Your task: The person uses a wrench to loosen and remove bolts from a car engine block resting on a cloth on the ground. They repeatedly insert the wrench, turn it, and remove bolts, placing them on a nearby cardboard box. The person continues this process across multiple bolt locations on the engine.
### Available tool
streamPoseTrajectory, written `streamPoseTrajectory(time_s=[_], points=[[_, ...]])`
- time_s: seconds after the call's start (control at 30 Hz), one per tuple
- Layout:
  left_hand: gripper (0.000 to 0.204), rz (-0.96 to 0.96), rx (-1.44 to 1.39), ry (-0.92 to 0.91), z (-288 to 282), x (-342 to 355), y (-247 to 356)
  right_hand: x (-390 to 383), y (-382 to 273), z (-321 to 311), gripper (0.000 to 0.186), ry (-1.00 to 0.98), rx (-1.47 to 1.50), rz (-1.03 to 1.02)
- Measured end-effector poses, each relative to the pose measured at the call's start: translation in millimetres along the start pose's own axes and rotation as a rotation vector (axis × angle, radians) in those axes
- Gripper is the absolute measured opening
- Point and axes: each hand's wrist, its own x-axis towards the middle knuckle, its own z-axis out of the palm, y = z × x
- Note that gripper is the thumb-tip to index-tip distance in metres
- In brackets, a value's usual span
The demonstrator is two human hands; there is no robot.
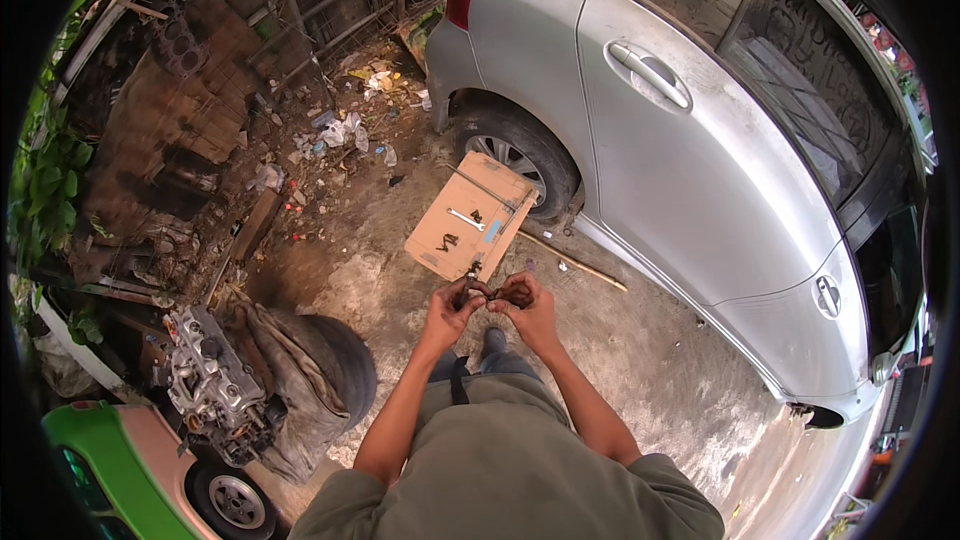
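Observation:
My left hand (454, 314) is closed with its fingertips around a small dark metal part (474, 269), whose end pokes up above the fingers. Close beside it, my right hand (527, 310) pinches at a small dark piece (492, 294) where the fingertips of both hands meet; whether it is the same part I cannot tell. Just beyond the hands lies a flat cardboard sheet (432, 237). On it rest an open-ended wrench (464, 219), small dark metal pieces (448, 241), a blue patch (492, 231) and a long thin bar (483, 186).
A silver car (690, 210) fills the right, its rear wheel (520, 155) touching or near the cardboard. A stick (575, 261) lies alongside. At left, an engine part (215, 370) sits by a cloth-draped tire (345, 365), near a green vehicle (90, 460). Litter (345, 130) covers the ground behind.

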Motion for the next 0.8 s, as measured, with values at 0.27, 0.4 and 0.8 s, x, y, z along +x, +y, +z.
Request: streamPoseTrajectory(time_s=[0.27,0.4,0.8], points=[[0.015,0.006,-0.1,-0.068,0,-81,-3,-90,11,25,0.028,0.062,-0.106,0.021],[0.019,-0.065,-0.176,-0.097,-21,-154,-17,-159,37,51,0.022,0.073,-0.222,-0.01],[0.024,-0.223,-0.103,0.079,-88,-385,-36,-352,55,169,0.019,-0.092,-0.147,0.129]])
